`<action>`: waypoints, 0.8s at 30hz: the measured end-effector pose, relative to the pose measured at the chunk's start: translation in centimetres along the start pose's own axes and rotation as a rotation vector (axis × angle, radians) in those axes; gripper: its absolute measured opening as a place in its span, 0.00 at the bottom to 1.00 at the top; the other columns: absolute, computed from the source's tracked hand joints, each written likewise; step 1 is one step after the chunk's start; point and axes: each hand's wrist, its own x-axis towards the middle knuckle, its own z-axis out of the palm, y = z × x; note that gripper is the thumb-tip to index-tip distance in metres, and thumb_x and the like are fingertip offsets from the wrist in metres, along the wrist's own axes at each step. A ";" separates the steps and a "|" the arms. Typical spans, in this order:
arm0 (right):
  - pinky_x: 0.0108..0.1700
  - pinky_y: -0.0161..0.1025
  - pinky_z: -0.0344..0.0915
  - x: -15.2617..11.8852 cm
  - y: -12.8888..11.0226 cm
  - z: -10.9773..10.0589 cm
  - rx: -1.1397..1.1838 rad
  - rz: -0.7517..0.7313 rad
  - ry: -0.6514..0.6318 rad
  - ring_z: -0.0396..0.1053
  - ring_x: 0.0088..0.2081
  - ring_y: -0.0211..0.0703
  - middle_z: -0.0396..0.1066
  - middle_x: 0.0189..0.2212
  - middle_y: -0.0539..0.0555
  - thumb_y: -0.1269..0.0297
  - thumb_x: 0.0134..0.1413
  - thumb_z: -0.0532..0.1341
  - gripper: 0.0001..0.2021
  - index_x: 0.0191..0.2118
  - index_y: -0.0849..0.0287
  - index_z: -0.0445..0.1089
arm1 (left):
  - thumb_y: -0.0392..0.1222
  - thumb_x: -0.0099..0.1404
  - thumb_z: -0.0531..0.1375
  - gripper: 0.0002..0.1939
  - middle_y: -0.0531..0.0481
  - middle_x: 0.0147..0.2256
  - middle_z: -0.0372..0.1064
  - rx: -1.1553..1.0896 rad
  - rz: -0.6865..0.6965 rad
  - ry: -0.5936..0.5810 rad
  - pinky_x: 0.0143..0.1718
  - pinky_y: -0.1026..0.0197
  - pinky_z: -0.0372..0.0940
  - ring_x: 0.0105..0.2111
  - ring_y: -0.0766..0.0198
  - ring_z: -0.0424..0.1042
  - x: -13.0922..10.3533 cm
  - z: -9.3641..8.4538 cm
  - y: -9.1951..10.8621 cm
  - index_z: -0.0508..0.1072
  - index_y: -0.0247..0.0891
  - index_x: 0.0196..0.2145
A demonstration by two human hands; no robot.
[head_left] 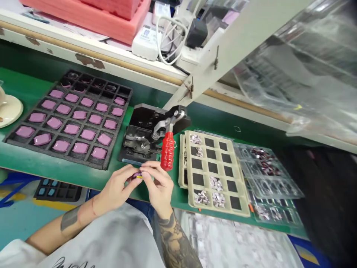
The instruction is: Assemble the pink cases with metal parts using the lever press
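Observation:
Both hands meet at the front edge of the green bench, just before a black clamp fixture [142, 139] with a red handle [167, 152]. Between the fingertips is a small purple part [137, 174], mostly covered by the fingers. My left hand [118, 186] pinches it from the left, and my right hand [158, 186] holds its right side with thumb and fingers. A dark foam tray [108, 158] to the left holds rows of purple pieces [80, 147]. On the right, a cream compartment tray [190, 190] carries small shiny parts [219, 200] in some of its compartments.
Clear plastic trays [279, 186] with small parts lie at the far right. Above the bench runs a white shelf [111, 63] with red foam [122, 28], white boxes and cables. A slanted white beam [220, 48] stands behind the fixture.

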 end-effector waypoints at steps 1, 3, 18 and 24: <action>0.51 0.45 0.78 -0.1 0.1 0.1 0.017 0.007 -0.003 0.80 0.47 0.46 0.82 0.45 0.55 0.63 0.73 0.69 0.07 0.46 0.48 0.87 | 0.50 0.84 0.58 0.14 0.46 0.42 0.77 0.006 0.002 -0.009 0.45 0.57 0.67 0.41 0.56 0.74 0.0 0.1 0.0 0.81 0.40 0.50; 0.50 0.45 0.78 -0.3 0.3 0.0 0.045 0.024 -0.007 0.80 0.46 0.46 0.82 0.43 0.54 0.64 0.72 0.69 0.07 0.45 0.49 0.87 | 0.50 0.84 0.58 0.14 0.46 0.41 0.76 0.011 -0.003 -0.015 0.44 0.57 0.66 0.40 0.57 0.73 0.1 0.2 0.0 0.80 0.40 0.48; 0.48 0.54 0.77 -1.2 0.6 -2.3 -0.497 -0.420 -0.258 0.80 0.48 0.56 0.83 0.50 0.61 0.55 0.69 0.74 0.28 0.69 0.55 0.72 | 0.60 0.80 0.60 0.23 0.55 0.31 0.62 -0.269 -0.229 -0.102 0.35 0.61 0.57 0.32 0.63 0.59 -0.2 0.0 -1.0 0.72 0.38 0.36; 0.48 0.53 0.76 -1.4 0.5 -2.3 -0.540 -0.458 -0.297 0.80 0.47 0.53 0.83 0.50 0.61 0.53 0.70 0.73 0.27 0.67 0.57 0.69 | 0.57 0.82 0.58 0.21 0.55 0.32 0.63 -0.090 -0.156 -0.231 0.37 0.60 0.55 0.33 0.63 0.59 0.1 -0.7 -0.5 0.72 0.37 0.38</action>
